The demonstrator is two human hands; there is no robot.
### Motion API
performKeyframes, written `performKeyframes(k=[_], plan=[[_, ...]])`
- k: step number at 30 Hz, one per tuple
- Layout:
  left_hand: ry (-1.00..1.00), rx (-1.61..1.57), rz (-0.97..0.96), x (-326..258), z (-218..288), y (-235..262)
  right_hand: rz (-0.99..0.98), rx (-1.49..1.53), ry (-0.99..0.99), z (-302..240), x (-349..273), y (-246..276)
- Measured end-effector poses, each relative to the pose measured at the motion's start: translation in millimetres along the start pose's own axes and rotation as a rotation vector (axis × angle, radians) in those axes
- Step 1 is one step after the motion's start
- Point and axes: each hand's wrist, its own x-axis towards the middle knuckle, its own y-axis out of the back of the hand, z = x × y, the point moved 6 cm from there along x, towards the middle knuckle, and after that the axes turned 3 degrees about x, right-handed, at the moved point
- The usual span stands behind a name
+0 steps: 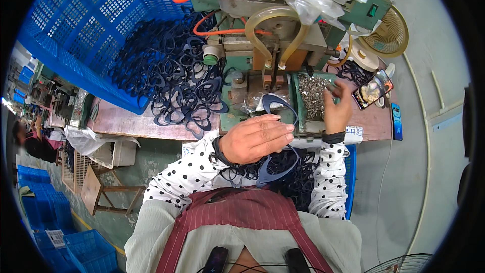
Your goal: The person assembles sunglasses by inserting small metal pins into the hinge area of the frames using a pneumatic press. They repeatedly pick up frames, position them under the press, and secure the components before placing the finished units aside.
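Observation:
My left hand (pixel 257 139) is closed around a dark blue curved strap piece (pixel 275 172). One end of the strap arcs up toward the machine, and the other hangs below my hand over my lap. My right hand (pixel 337 110) is over the right side of a green-edged tray of small shiny metal pieces (pixel 310 93), thumb and fingers curled together. Whether a metal piece sits between those fingertips is too small to make out. Straight ahead stands a green bench machine with a metal press head (pixel 273 78) and two yellowish hoses (pixel 252 28).
A large blue crate (pixel 76 65) leans at the left, with a heap of dark blue straps (pixel 177 81) spilling onto the bench. More straps (pixel 298 172) lie below my hands. Two phones (pixel 374 90) (pixel 397 121) and a fan (pixel 389 33) are at the right.

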Motion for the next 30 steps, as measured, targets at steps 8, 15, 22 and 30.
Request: performKeyframes(k=[8, 15, 22, 30], plan=[[0.057, -0.055, 0.053, -5.4, -2.9, 0.2, -0.304, -0.463, 0.145, 38.7, -26.9, 9.3], [0.09, 0.015, 0.049, -8.8, 0.7, -0.8, -0.171, -0.195, 0.084, 51.1, -12.7, -11.5], [0.327, 0.462, 0.184, -93.0, -11.9, 16.0, -0.096, -0.086, 0.056, 46.3, -21.0, -5.4], [0.585, 0.825, -0.259, -159.8, -86.5, 46.8, -0.006, -0.145, 0.034, 47.1, -22.3, -3.0]])
